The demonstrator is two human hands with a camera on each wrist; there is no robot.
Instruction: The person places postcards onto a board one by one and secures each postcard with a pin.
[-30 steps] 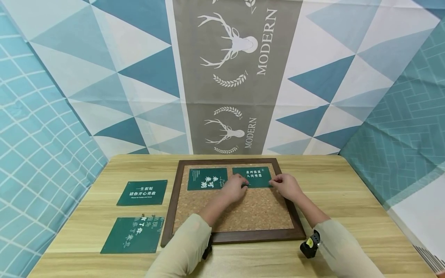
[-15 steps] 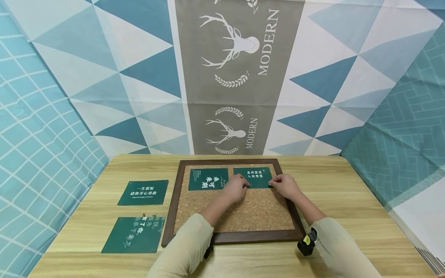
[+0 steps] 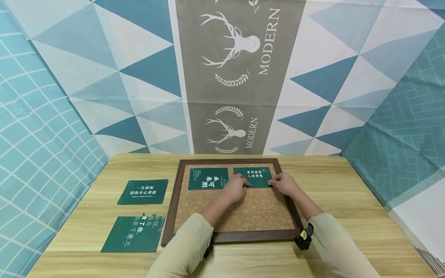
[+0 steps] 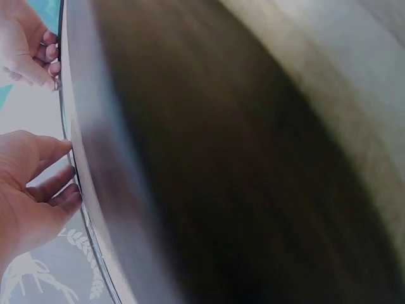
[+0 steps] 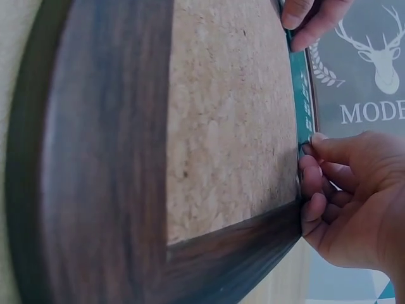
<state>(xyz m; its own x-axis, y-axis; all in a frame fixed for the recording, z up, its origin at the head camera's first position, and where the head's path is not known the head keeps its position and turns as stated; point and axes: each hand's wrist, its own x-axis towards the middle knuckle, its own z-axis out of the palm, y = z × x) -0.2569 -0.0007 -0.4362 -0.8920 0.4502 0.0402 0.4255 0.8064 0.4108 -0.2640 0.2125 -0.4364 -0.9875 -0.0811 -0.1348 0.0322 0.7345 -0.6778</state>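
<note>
A green card (image 3: 255,175) with white lettering lies at the upper right of the framed cork board (image 3: 236,212). My left hand (image 3: 237,188) rests at the card's lower left corner, fingertips pressing there; in the left wrist view the left hand's fingers (image 4: 54,183) are slightly bent against the board. At the card's lower right corner, my right hand (image 3: 285,184) pinches a small pale push pin (image 3: 270,184) between thumb and forefinger. The right wrist view shows the right hand (image 5: 354,190) at the card's edge, its other fingers curled. Another green card (image 3: 208,178) lies at the board's upper left.
Two more green cards lie left of the board on the wooden table (image 3: 87,227), one farther back (image 3: 142,192) and one nearer (image 3: 130,235). Small metallic bits (image 3: 148,214) sit at the nearer card's top edge. A patterned cloth wall (image 3: 240,77) stands behind the table.
Both hands stay at the same card corners. The right forearm and its wrist camera have shifted slightly left; the right fingers have opened a little around the pin, showing more of it.
</note>
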